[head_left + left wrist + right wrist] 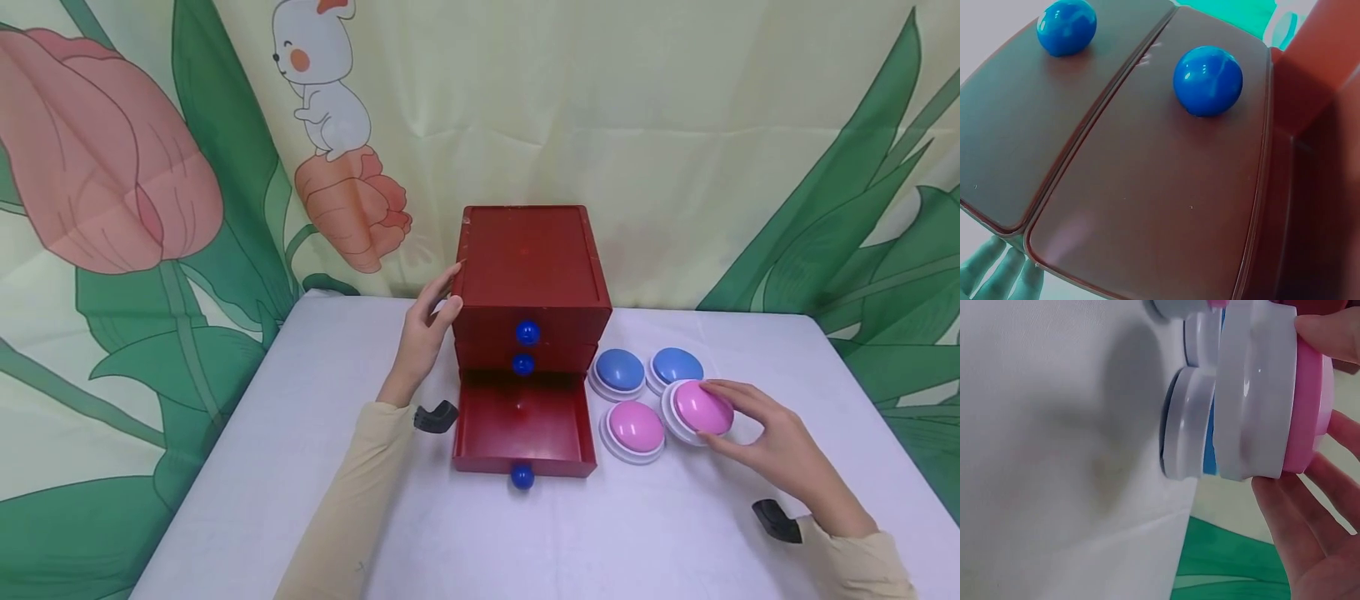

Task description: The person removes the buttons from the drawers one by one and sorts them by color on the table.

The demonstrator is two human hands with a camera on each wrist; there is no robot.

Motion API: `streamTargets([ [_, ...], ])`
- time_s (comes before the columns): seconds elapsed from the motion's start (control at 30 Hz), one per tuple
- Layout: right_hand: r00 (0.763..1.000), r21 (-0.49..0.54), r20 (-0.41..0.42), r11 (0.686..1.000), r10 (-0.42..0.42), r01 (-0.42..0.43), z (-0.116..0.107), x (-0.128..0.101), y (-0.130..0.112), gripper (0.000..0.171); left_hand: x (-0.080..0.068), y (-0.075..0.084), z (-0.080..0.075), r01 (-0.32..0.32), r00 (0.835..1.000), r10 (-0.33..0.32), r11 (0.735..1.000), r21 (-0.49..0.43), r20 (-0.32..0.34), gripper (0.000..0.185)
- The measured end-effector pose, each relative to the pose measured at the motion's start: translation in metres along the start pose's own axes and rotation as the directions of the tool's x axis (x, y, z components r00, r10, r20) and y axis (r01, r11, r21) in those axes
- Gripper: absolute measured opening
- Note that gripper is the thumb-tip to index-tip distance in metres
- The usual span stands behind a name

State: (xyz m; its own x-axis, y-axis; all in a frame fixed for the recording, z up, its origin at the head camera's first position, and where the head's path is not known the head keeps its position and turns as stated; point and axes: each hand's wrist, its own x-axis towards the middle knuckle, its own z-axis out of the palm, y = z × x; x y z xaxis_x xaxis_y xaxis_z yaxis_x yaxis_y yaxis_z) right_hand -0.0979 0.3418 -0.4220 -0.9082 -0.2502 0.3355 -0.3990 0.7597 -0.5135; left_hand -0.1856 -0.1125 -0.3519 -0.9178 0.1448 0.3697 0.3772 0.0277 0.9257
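A red three-drawer box stands at the middle of the white table. Its bottom drawer is pulled out and looks empty; each drawer has a blue ball knob. My left hand rests with straight fingers against the box's left side near the top corner. In the left wrist view the two upper drawer fronts fill the frame, and fingertips show at the bottom left. My right hand grips a pink dome button by its white base, tilted and lifted off the table.
Another pink button and two blue buttons lie clustered right of the box. The table ends close behind the box at a leaf-and-flower printed curtain.
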Motion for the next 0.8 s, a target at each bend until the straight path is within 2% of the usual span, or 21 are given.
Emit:
streamTargets([
  [0.1,1.000,0.001,0.009,1.000,0.007,-0.007,-0.001,0.000,0.005,0.075,0.000,0.000,0.000,0.002,1.000,-0.002,1.000,-0.001,-0.001,0.051],
  [0.37,0.991,-0.029,0.090,0.995,0.096,-0.094,-0.002,-0.005,0.010,0.072,-0.001,0.001,-0.001,0.008,1.000,-0.008,1.000,0.007,-0.007,0.051],
  [0.8,0.982,-0.042,0.146,0.992,0.123,-0.118,0.006,-0.009,0.016,0.071,0.000,0.001,0.002,-0.009,1.000,0.009,1.000,-0.005,-0.003,0.051],
])
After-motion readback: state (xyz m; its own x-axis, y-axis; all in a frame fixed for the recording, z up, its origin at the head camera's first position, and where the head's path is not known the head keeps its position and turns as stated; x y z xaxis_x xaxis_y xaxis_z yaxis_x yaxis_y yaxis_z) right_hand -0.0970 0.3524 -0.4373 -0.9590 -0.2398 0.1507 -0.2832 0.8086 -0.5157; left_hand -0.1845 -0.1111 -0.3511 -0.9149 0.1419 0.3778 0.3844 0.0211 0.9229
